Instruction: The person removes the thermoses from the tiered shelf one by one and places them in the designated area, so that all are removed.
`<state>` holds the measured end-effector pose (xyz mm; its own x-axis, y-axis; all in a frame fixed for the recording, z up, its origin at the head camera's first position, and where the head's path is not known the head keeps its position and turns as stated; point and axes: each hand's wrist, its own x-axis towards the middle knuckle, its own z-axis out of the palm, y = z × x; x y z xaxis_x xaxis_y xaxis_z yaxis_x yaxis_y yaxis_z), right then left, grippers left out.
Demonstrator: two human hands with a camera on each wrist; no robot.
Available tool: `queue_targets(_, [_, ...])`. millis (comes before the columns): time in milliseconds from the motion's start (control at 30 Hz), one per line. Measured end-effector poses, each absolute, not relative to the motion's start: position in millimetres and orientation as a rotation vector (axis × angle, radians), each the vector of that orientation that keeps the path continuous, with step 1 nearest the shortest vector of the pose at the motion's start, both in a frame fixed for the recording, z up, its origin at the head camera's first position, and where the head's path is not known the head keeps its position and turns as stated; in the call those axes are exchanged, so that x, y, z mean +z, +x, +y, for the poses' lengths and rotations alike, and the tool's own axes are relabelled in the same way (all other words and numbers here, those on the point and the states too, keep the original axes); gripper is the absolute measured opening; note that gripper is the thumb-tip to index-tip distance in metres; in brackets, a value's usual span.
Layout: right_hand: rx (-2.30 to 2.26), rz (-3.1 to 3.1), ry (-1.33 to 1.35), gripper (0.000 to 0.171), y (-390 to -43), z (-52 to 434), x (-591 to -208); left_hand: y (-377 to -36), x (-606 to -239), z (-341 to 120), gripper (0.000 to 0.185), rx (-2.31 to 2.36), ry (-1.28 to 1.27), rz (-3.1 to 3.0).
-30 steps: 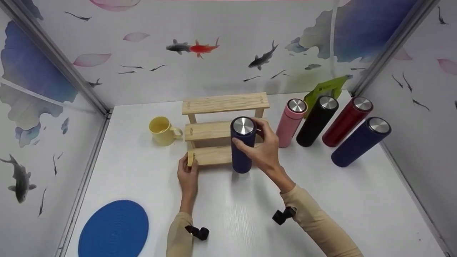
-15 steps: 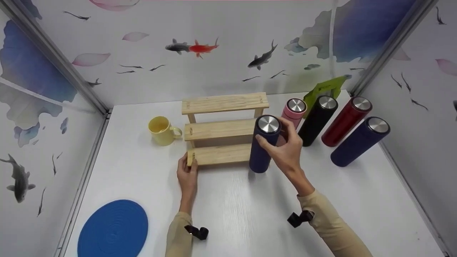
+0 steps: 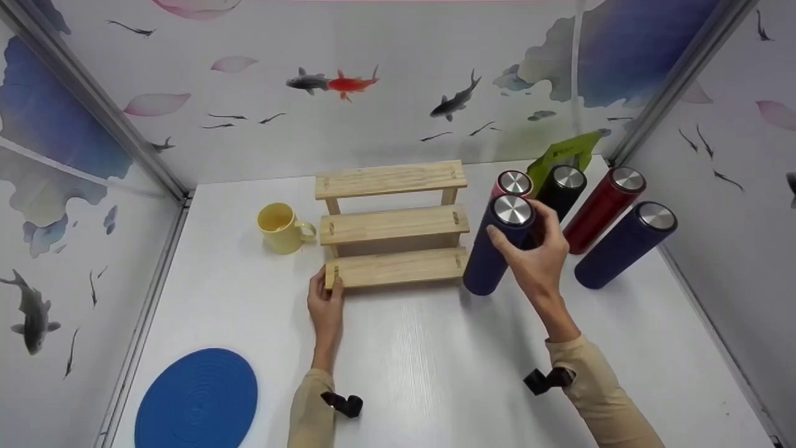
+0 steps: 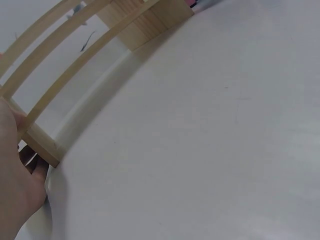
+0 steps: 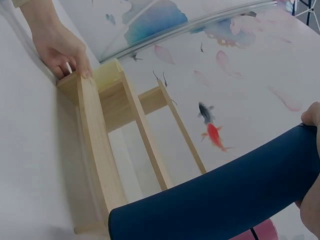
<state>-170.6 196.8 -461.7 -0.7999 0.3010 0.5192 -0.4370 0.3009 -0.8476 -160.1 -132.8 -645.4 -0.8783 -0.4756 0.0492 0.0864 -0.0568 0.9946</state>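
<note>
My right hand grips a dark blue thermos flask near its steel lid, just right of a three-step wooden shelf. The flask leans slightly and partly covers a pink flask behind it. In the right wrist view the blue flask stretches across the lower right, with the shelf beyond. My left hand holds the front left end of the lowest step, thumb on top. The left wrist view has the left hand at the shelf's end, low by the table.
A black flask, a red flask and a second dark blue flask stand at the right, before a green pouch. A yellow mug is left of the shelf. A round blue mat lies front left.
My right hand has carried the blue flask rightward from in front of the shelf to beyond its right end. The left hand keeps its hold on the shelf.
</note>
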Motion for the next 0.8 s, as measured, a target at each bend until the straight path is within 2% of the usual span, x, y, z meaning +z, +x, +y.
queue_targets(367, [1.497, -1.926, -0.068, 0.059, -172, 226, -459, -160, -646, -134, 0.044, -2.003, 0.429, -1.837])
queue_targets(800, [1.469, -1.899, -0.221, 0.060, -182, 266, -480, -161, -646, -134, 0.044, -2.022, 0.418, -1.820])
